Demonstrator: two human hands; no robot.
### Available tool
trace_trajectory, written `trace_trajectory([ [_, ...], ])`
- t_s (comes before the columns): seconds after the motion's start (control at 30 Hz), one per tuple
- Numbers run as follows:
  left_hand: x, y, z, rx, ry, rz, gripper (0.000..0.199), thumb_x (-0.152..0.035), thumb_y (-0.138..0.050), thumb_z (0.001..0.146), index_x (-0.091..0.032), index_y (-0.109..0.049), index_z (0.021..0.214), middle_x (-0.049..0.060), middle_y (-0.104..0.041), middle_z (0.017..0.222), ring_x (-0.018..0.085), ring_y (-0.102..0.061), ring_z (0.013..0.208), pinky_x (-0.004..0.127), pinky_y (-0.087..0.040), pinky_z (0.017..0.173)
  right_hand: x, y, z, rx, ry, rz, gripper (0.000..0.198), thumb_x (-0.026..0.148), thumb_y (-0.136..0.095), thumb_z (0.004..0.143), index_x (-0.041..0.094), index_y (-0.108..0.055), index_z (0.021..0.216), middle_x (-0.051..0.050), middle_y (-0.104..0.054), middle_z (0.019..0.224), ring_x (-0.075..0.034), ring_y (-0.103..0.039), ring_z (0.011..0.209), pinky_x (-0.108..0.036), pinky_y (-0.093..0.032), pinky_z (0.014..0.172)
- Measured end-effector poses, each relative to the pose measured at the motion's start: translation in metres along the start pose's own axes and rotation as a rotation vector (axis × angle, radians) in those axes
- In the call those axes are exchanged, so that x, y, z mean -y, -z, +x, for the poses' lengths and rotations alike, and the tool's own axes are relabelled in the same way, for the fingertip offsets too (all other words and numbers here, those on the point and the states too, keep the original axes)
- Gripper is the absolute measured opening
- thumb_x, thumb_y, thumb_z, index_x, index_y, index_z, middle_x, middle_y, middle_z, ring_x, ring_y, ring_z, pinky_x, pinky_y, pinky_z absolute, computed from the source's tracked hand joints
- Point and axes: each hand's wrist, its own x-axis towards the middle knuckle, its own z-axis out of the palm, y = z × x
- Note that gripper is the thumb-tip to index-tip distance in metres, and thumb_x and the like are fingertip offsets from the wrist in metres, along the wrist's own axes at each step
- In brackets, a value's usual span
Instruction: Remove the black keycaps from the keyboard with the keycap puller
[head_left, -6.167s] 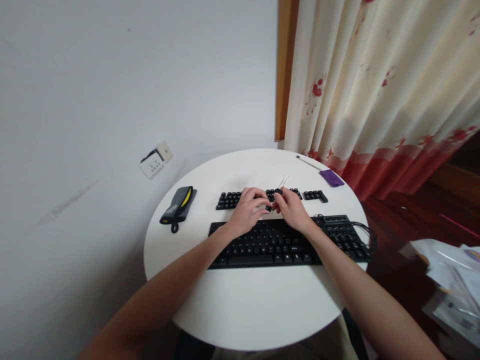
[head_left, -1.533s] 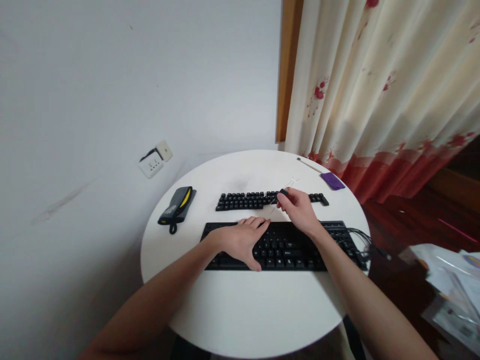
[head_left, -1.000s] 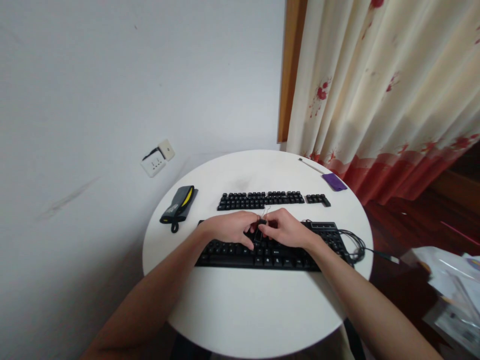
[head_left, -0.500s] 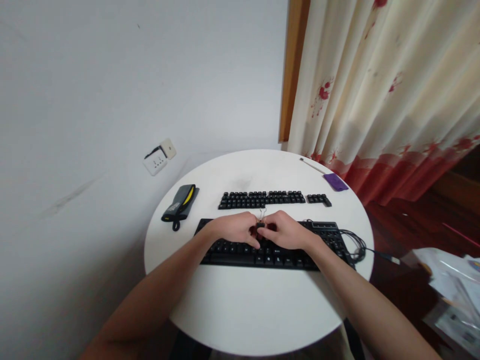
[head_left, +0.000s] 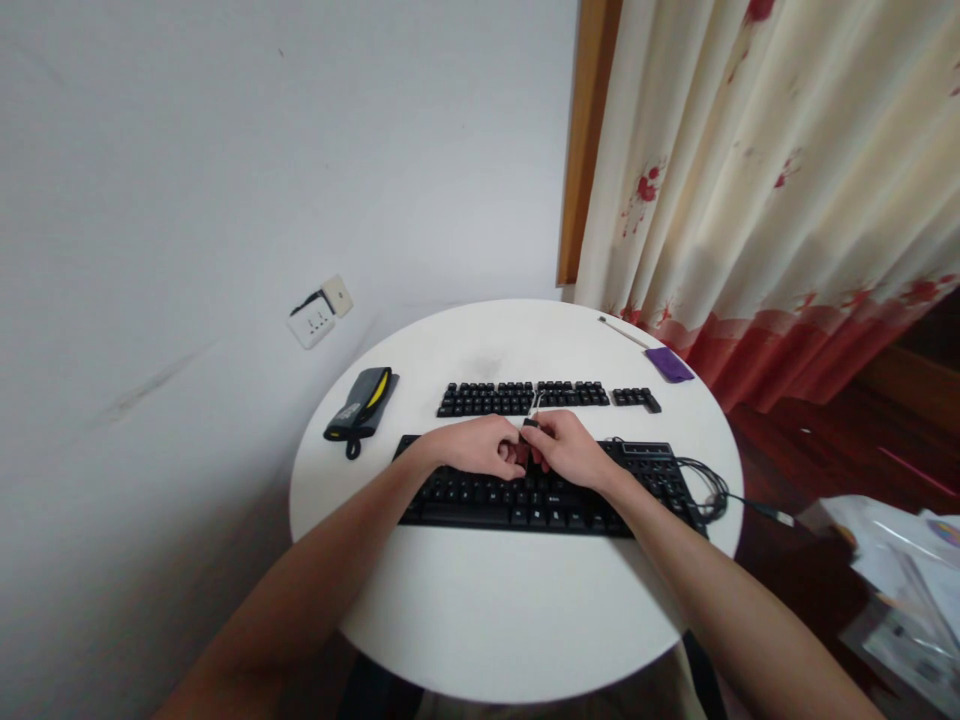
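Observation:
A black keyboard [head_left: 480, 515] lies across the round white table, with both hands over its middle. Between thumb and fingers, my right hand [head_left: 574, 450] grips a small black piece with thin wire prongs, which looks like a wire keycap puller [head_left: 531, 424]. Its wires point away from me, towards the loose black keycaps [head_left: 487, 400] set out in rows behind the keyboard. Close beside it on the left, my left hand [head_left: 476, 445] is closed, fingers curled towards the thumb; whatever is in them is hidden.
A short group of keycaps [head_left: 636, 398] sits to the right of the rows. A grey and yellow pouch [head_left: 364, 405] rests at the left. Back right are a purple cloth [head_left: 669, 365] and a thin brush [head_left: 622, 331]. The coiled USB cable [head_left: 716, 495] overhangs the right edge.
My right hand has moved slightly away from me with the puller, whose wires now reach the keycap rows. My left hand has shifted slightly the same way, and its fingers have parted from the black piece.

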Motion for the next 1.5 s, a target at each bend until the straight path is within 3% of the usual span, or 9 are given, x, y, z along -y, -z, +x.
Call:
trace_trajectory([
  [0.17,-0.004,-0.002,0.008,-0.360,-0.065,-0.009,0.013,-0.029,-0.063,0.085,-0.016,-0.065,0.087,0.000,-0.063,0.082,0.014,-0.057,0.074,0.025,-0.045,0.070,-0.003,0.009,0.004,-0.369,0.055,-0.095,0.033,0.036,-0.047,0.096,0.020,-0.050,0.067,0.002,-0.057,0.058,-0.014,-0.054,0.055,-0.025,-0.040,0.055],
  [0.27,-0.006,-0.010,0.016,-0.518,-0.080,-0.002,0.013,-0.026,-0.062,0.087,-0.017,-0.064,0.096,0.003,-0.063,0.094,0.015,-0.058,0.082,0.029,-0.047,0.079,-0.007,0.012,0.006,-0.416,0.024,-0.065,0.028,0.039,-0.045,0.097,0.021,-0.052,0.077,-0.001,-0.064,0.067,-0.016,-0.061,0.061,-0.026,-0.044,0.059],
  [0.47,-0.002,-0.023,0.024,-0.607,-0.134,0.038,0.035,-0.018,-0.060,0.091,-0.021,-0.049,0.124,0.004,-0.062,0.104,0.017,-0.059,0.095,0.033,-0.049,0.088,-0.016,0.011,0.009,-0.348,-0.071,0.115,0.025,0.043,-0.041,0.099,0.021,-0.051,0.091,-0.002,-0.066,0.068,-0.018,-0.066,0.056,-0.026,-0.047,0.050],
  [0.7,-0.009,-0.021,0.025,-0.597,-0.221,0.389,0.019,-0.019,-0.049,0.098,-0.016,-0.061,0.111,0.009,-0.062,0.104,0.022,-0.055,0.100,0.039,-0.047,0.092,-0.015,0.012,0.010,-0.441,-0.003,0.072,0.026,0.039,-0.041,0.099,0.021,-0.048,0.082,-0.002,-0.064,0.063,-0.016,-0.063,0.055,-0.025,-0.047,0.052],
  [0.87,-0.019,-0.024,0.025,-0.716,-0.231,0.376,0.020,-0.019,-0.050,0.097,-0.020,-0.067,0.109,0.009,-0.059,0.110,0.021,-0.055,0.105,0.038,-0.048,0.092,-0.010,0.017,0.010,-0.526,0.027,0.064,0.028,0.038,-0.041,0.098,0.021,-0.047,0.075,-0.001,-0.063,0.059,-0.014,-0.059,0.052,-0.026,-0.046,0.056],
  [1.0,-0.020,-0.008,0.030,-0.801,-0.223,0.257,0.018,-0.021,-0.057,0.094,-0.022,-0.070,0.107,0.007,-0.062,0.106,0.020,-0.058,0.102,0.036,-0.048,0.092,-0.010,0.023,0.012,-0.636,-0.032,0.147,0.030,0.038,-0.040,0.097,0.022,-0.047,0.073,-0.002,-0.066,0.058,-0.014,-0.058,0.049,-0.026,-0.046,0.056],
  [1.1,-0.011,0.011,0.044,-0.789,-0.159,0.196,0.014,-0.023,-0.064,0.090,-0.022,-0.073,0.101,0.006,-0.067,0.102,0.020,-0.060,0.099,0.036,-0.047,0.093,-0.013,0.029,0.013,-0.776,-0.031,0.146,0.032,0.040,-0.040,0.097,0.021,-0.050,0.072,-0.004,-0.068,0.062,-0.015,-0.058,0.050,-0.027,-0.046,0.059],
  [1.2,0.004,0.018,0.059,-0.645,-0.075,0.275,0.013,-0.024,-0.069,0.086,-0.021,-0.075,0.097,0.005,-0.071,0.095,0.021,-0.062,0.093,0.036,-0.045,0.091,-0.015,0.034,0.013,-0.871,-0.009,0.122,0.033,0.039,-0.039,0.097,0.021,-0.051,0.072,-0.004,-0.068,0.062,-0.016,-0.058,0.052,-0.028,-0.046,0.061],
  [1.5,0.025,-0.011,0.067,-0.513,0.003,0.462,0.012,-0.027,-0.069,0.085,-0.022,-0.075,0.095,0.005,-0.071,0.092,0.022,-0.057,0.092,0.035,-0.043,0.087,-0.016,0.035,0.013,-0.909,0.032,0.129,0.034,0.041,-0.039,0.098,0.021,-0.051,0.073,-0.003,-0.066,0.062,-0.015,-0.057,0.054,-0.027,-0.045,0.059],
])
